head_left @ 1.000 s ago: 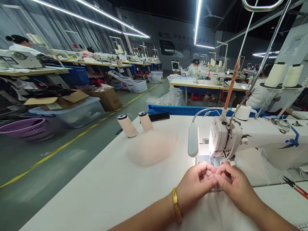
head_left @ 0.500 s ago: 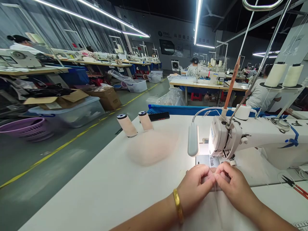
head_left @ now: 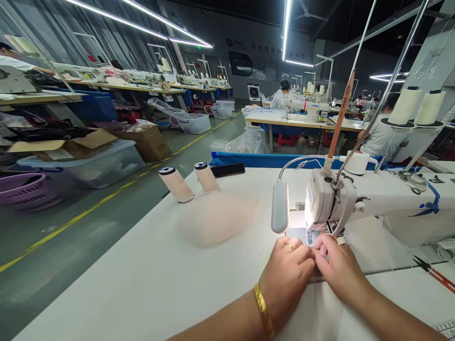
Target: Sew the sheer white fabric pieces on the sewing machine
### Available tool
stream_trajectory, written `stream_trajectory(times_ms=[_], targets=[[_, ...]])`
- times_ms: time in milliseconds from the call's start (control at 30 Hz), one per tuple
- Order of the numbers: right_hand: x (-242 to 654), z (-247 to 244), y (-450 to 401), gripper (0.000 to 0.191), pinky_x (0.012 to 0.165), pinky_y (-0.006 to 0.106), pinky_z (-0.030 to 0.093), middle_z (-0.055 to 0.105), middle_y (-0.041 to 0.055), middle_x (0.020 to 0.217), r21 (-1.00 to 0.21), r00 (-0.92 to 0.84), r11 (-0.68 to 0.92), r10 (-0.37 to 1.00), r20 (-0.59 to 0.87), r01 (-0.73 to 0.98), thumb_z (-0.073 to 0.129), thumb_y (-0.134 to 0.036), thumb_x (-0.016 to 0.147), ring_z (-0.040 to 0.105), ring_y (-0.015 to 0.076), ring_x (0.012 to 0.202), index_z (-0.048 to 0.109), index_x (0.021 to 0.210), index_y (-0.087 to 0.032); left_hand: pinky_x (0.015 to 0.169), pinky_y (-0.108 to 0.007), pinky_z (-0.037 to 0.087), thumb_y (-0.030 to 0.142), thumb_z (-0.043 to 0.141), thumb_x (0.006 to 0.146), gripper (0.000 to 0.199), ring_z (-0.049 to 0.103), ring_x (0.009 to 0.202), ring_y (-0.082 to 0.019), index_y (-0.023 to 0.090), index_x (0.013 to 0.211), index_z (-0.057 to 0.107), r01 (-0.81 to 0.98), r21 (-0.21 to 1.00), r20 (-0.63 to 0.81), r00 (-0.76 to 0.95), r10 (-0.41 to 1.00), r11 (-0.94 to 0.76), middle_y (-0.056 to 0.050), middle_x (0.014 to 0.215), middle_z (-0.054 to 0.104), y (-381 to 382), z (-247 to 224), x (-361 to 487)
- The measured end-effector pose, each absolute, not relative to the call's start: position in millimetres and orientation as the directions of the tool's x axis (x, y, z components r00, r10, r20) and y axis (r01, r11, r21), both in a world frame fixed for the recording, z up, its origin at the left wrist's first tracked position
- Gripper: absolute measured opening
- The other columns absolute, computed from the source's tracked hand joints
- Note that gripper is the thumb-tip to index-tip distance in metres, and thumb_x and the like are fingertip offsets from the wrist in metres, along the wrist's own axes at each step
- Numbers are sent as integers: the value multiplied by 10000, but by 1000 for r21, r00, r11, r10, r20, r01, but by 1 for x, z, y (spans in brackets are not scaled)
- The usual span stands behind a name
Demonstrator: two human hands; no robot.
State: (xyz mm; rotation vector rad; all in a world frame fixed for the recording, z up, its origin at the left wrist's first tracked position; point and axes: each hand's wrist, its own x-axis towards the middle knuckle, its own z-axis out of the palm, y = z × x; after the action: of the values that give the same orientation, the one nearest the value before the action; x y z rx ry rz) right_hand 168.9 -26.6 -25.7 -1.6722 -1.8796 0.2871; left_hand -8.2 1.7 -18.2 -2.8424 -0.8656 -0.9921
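Observation:
Both hands meet just in front of the sewing machine's point(head_left: 329, 199) needle area and lit metal plate point(head_left: 298, 234). My left hand point(head_left: 289, 272), with a gold bangle and a ring, is closed, its knuckles turned up. Facing it, my right hand point(head_left: 337, 265) pinches with thumb and curled fingers. Between them runs a sheer pale fabric point(head_left: 325, 303), which hangs down toward my lap. The fingertips hide the edge they grip. Another piece of sheer pinkish fabric point(head_left: 220, 218) lies on the white table to the left.
Two peach thread cones point(head_left: 177, 184) and a black phone point(head_left: 227, 170) lie at the table's far left. A lamp point(head_left: 280, 206) hangs beside the machine head. Red-handled snips point(head_left: 435, 274) rest at right, above a ruler point(head_left: 446, 327). A co-worker point(head_left: 382, 128) sits beyond the machine.
My left hand has rolled over, so its knuckles now face up and the ring shows. Both hands stay at the machine's front. The view has shifted slightly to the right.

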Motion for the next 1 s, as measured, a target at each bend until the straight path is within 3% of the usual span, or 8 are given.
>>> stream_trajectory(times_ms=[200,433,600,767,1000], targets=[[177,-25,-33,121,653,294,464,655,26,890,-555,-122,286,942,314,781,496,-196,973,619,204,756,569,887,-241,783,-374,389,69,573,947,212,565,769,-176,203,805,655,462,210,541,680,496,-862,-11,878,710,4,-21,-15],[183,-24,-34,304,628,316,450,669,54,984,-415,-287,402,906,312,816,410,-117,1010,593,191,699,685,1022,-245,787,-389,400,109,560,972,193,589,799,-193,216,891,698,467,232,517,684,515,-853,-24,913,719,5,-19,-16],[183,-23,-33,330,621,322,450,706,70,1038,-345,-303,417,891,339,841,398,-86,1001,589,184,673,698,1030,-220,781,-393,407,149,544,993,187,591,821,-208,216,936,709,491,228,502,680,534,-841,-26,904,711,2,-15,-17],[185,-26,-31,349,587,315,451,720,72,1094,-322,-299,424,879,372,846,386,-104,1015,573,171,625,701,1103,-225,787,-399,425,150,627,921,142,598,854,-229,220,1021,699,526,234,459,682,570,-818,-29,976,719,1,-12,-18],[187,-32,-26,354,628,324,514,728,120,1107,-273,-263,390,876,404,880,398,-135,1004,672,220,742,721,1125,-214,834,-428,443,157,659,891,132,609,913,-257,214,1008,681,575,215,413,679,607,-790,-47,1051,727,3,-12,-15]])
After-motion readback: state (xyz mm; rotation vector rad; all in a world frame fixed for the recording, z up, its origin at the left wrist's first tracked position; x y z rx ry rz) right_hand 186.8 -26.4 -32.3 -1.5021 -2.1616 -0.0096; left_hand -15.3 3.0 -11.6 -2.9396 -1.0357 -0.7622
